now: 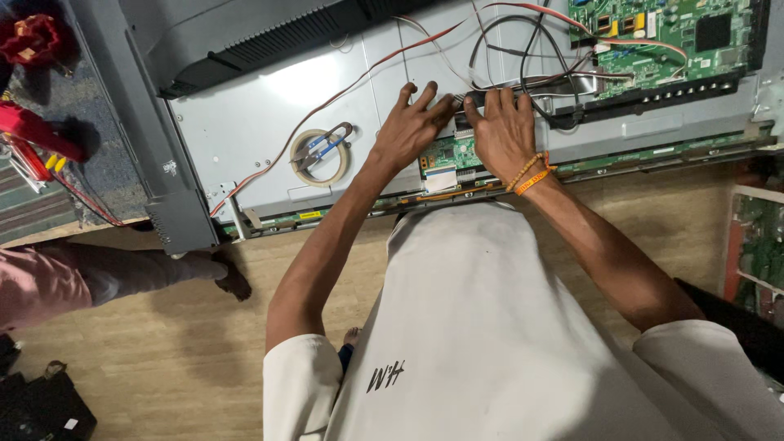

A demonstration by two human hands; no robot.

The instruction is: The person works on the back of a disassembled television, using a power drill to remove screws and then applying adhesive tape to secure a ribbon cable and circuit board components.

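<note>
Across the upper frame lies a large grey metal panel [269, 122], the opened back of a flat screen, stiff and likely heavy. At upper right sits a green circuit board [653, 41], fragile, with red and black wires [523, 49] trailing loosely. Just below centre, a small green board [447, 151] lies between both hands. Left hand [411, 131] spreads its fingers wide and flat, holding nothing; right hand [504, 131] presses a black strip [478, 100], fingers narrow. Pliers [320, 149] rest on a tape roll [300, 171] at left. Open panel room lies left.
</note>
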